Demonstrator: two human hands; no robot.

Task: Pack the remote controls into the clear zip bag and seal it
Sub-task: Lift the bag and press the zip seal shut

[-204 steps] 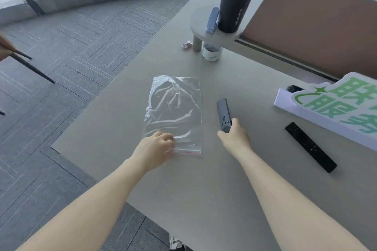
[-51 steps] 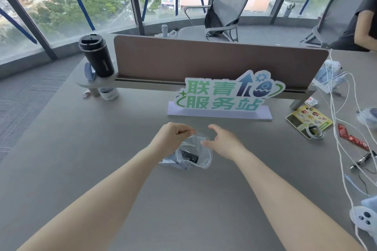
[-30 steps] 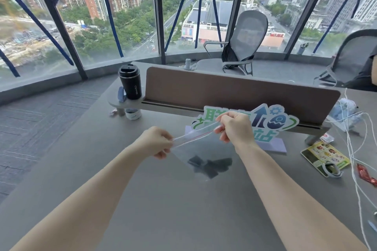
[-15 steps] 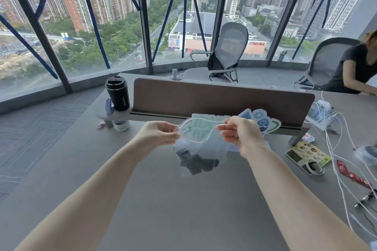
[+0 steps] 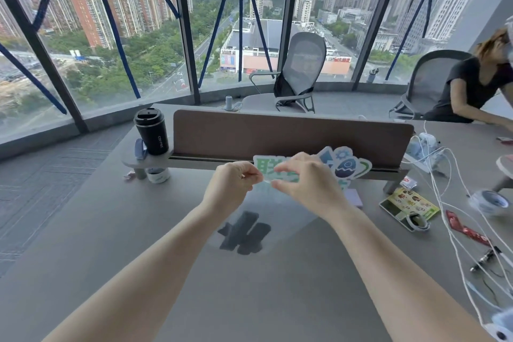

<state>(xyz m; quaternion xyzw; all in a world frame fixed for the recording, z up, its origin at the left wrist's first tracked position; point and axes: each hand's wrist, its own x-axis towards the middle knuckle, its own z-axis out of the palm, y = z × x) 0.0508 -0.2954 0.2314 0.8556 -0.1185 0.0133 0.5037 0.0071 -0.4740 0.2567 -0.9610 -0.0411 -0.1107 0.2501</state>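
Observation:
The clear zip bag [image 5: 274, 203] hangs in the air above the grey table [image 5: 111, 230], held up by its top edge. Dark remote controls [image 5: 244, 232] lie blurred at the bottom of the bag. My left hand [image 5: 231, 187] pinches the bag's top strip at its left end. My right hand [image 5: 305, 183] pinches the same strip just to the right, fingertips close to the left hand's. Whether the strip is closed along its length I cannot tell.
A green and white sign [image 5: 347, 168] stands behind my hands before a brown divider [image 5: 277, 133]. A black tumbler [image 5: 152, 132] sits at the left. White cables [image 5: 449, 203], a tape roll [image 5: 417, 221] and a red packet [image 5: 466, 230] lie right. A person [image 5: 477, 86] sits far right.
My hands have come closer together along the bag's top strip; the open mouth seen half a second ago now looks pressed flat. The bag hangs lower in the view.

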